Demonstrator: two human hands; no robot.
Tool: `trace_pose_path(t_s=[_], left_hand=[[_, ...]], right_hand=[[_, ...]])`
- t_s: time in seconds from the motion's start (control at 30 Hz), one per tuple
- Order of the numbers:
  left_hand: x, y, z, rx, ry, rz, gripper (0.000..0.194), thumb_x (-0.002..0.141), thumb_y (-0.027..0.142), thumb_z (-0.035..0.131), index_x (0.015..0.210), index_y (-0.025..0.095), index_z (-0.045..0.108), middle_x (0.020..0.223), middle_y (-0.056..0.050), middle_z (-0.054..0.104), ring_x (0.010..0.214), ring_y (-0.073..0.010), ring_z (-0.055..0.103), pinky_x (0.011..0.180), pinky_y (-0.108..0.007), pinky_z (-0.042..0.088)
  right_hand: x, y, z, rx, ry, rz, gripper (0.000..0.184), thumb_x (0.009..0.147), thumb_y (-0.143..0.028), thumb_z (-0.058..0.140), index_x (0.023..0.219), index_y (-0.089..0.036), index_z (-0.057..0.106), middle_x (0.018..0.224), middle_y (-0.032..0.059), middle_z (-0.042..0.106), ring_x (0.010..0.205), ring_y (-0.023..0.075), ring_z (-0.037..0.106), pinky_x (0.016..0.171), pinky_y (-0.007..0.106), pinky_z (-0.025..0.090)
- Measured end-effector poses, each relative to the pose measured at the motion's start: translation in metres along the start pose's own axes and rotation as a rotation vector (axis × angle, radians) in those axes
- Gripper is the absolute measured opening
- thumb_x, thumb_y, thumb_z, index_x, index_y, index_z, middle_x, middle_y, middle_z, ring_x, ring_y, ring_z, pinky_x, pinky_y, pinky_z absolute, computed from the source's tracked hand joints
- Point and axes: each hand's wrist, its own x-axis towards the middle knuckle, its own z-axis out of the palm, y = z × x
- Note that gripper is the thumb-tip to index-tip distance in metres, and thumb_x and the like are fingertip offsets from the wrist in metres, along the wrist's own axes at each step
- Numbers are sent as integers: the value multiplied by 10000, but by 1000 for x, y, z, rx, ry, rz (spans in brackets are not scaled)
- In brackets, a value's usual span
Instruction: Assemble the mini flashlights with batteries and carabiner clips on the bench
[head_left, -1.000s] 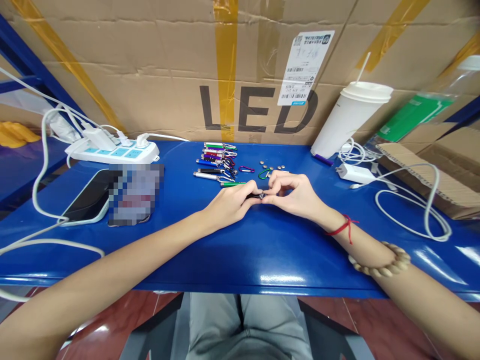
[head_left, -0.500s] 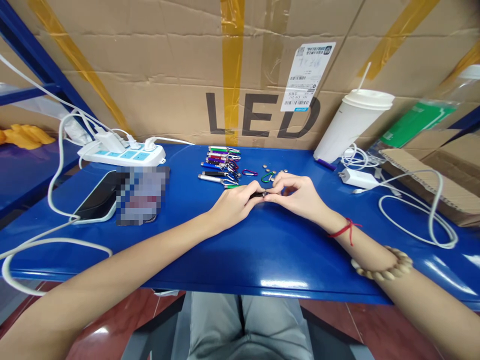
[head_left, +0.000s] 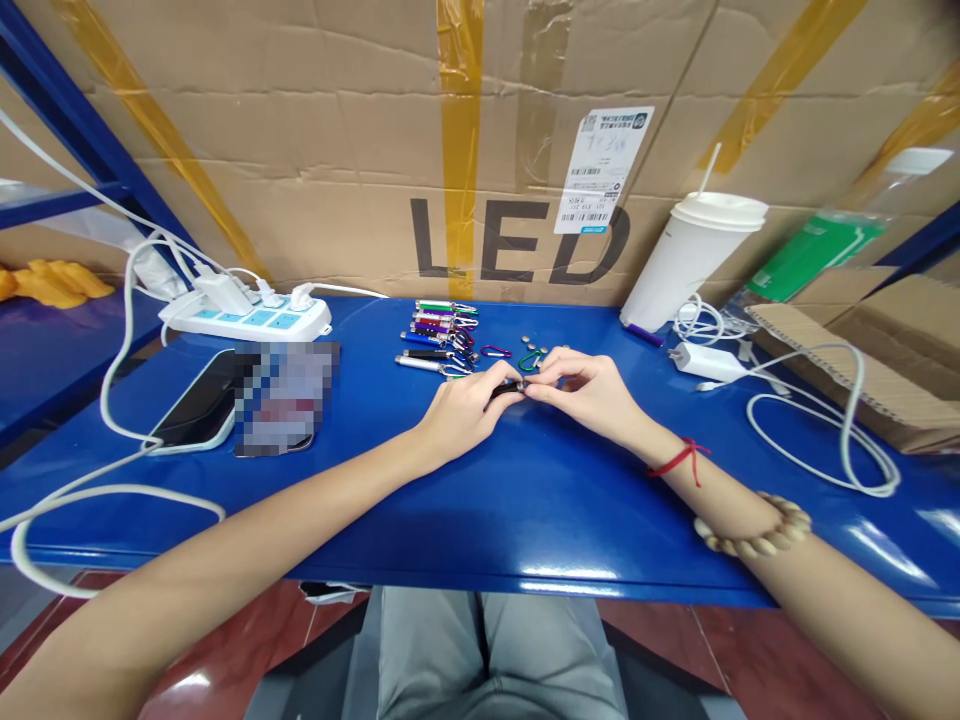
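My left hand (head_left: 466,415) is closed around a small black keychain flashlight (head_left: 504,388), mostly hidden by the fingers. At its right end, where a bit of metal shows, the thumb and fingertips of my right hand (head_left: 589,388) pinch it. Just beyond my hands lie a green carabiner (head_left: 530,360) and a purple carabiner (head_left: 496,352). Several small button cells (head_left: 528,339) are scattered near them. A row of keychain flashlights (head_left: 435,338) in several colours, with carabiners attached, lies behind my left hand.
On the blue table (head_left: 480,510), a power strip (head_left: 251,318) and a phone (head_left: 196,405) with cables lie at left. A white cup (head_left: 686,260), a purple tube (head_left: 643,335), a charger (head_left: 705,362) and an open carton (head_left: 847,370) are at right. A large cardboard box (head_left: 337,150) stands behind.
The view has tilted up slightly. My hands stay together on the flashlight, and a little more of its black body shows between my fingers.
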Motion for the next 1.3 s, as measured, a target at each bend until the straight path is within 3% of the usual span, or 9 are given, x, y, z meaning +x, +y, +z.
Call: trace_pose_path(t_s=[0.33,0.6,0.8,1.3], left_hand=[[1,3,-2,30,23,-86,133,881,264,453,978,207,524,922,3,672,752,-131,642,662,-213,445],[2,5,-5,48,-22,-74,163,907,240,389,984,222,532,936,8,664,819,-145,633,709,-234,451],[3,5,-5,76,6,-59,171,903,237,389,972,215,544,953,-9,661,864,-155,619,774,-263,462],[1,6,-4,25,-16,-76,165,897,251,403,970,198,541,940,-41,638,881,-176,591,794,-313,464]], right_hand=[[0,-8,0,-47,-2,75,201,724,-330,658,820,-159,702,714,21,578,570,84,502,520,221,412],[2,-7,0,-58,35,84,209,691,-356,681,704,-149,701,604,15,570,532,95,478,528,243,407],[3,-8,1,10,52,139,251,693,-384,665,629,-142,685,576,13,565,518,87,453,505,232,383],[4,-16,4,329,-42,496,369,576,-483,720,686,-131,709,489,-26,506,409,38,342,365,188,273]])
